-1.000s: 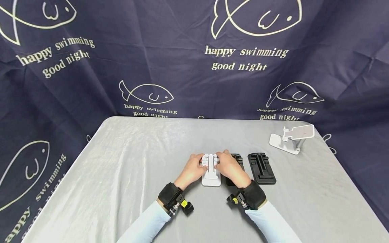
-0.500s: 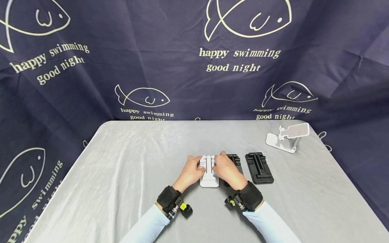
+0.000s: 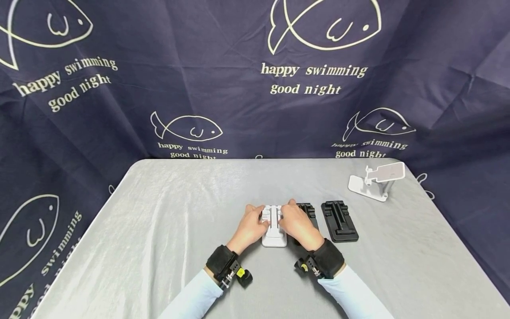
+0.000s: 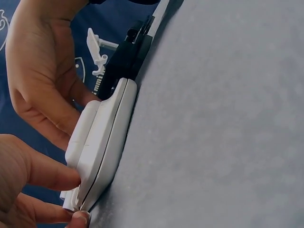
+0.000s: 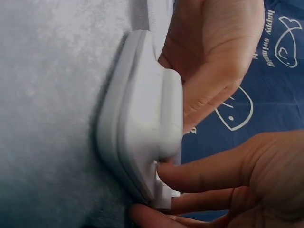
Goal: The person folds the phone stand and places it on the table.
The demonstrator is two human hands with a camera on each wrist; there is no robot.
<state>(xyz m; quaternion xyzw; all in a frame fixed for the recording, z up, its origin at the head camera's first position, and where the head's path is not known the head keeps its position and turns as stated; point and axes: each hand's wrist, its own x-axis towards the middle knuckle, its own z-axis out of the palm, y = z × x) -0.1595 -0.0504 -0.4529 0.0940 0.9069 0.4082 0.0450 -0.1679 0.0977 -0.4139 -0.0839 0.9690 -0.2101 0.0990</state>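
Note:
A white folded phone stand (image 3: 275,240) lies flat on the grey cloth, between my two hands. My left hand (image 3: 248,228) pinches its left edge near the far end. On the opposite edge, my right hand (image 3: 299,225) pinches it the same way. In the left wrist view the thumb presses the side of the white stand (image 4: 107,142), with fingertips at its far end by the cloth. The right wrist view has the right hand's (image 5: 232,175) thumb and fingers around that end too. A black folded phone stand (image 3: 309,209) sits partly hidden beneath my right hand and wrist.
Right of the hands lies a second black folded phone stand (image 3: 340,221). At the table's back right, a white phone stand (image 3: 376,179) stands unfolded. A dark blue curtain (image 3: 239,57) with fish drawings hangs behind the cloth-covered table (image 3: 191,190).
The head view has shifted slightly, so everything appears a little further left. Both hands keep their hold on the white stand, which has not visibly moved on the table.

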